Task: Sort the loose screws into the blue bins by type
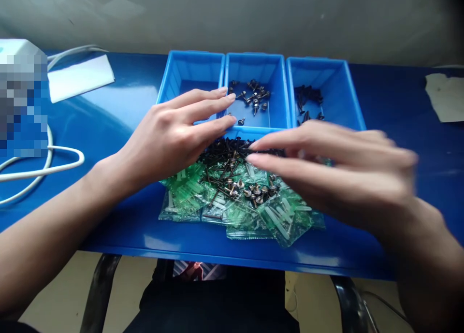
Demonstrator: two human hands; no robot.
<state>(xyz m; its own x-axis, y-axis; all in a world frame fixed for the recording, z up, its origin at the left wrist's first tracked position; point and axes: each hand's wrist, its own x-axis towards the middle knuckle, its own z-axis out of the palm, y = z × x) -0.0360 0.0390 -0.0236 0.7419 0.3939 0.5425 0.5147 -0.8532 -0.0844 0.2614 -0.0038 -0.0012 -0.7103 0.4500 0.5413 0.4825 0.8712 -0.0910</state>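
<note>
My left hand (170, 137) lies flat and open, its fingertips over the left blue plastic bin (190, 67) and reaching the rim of the middle bin (257, 65). My right hand (333, 173) is blurred, with its thumb and forefinger apart just above a loose heap of black screws (226, 152). Silver-headed screws (257, 192) lie scattered on green-printed plastic packets (184, 193) in front of the bins. The middle bin holds several hex-head screws (253, 97). Dark screws (308, 96) lie in the right bin (337, 81).
The bins stand along the back of a glossy blue table (119, 120). A white cable (43, 164) loops at the left, near a white sheet of paper (81, 77) and a pixelated white object (21, 98). A paper scrap (445, 97) lies at the right.
</note>
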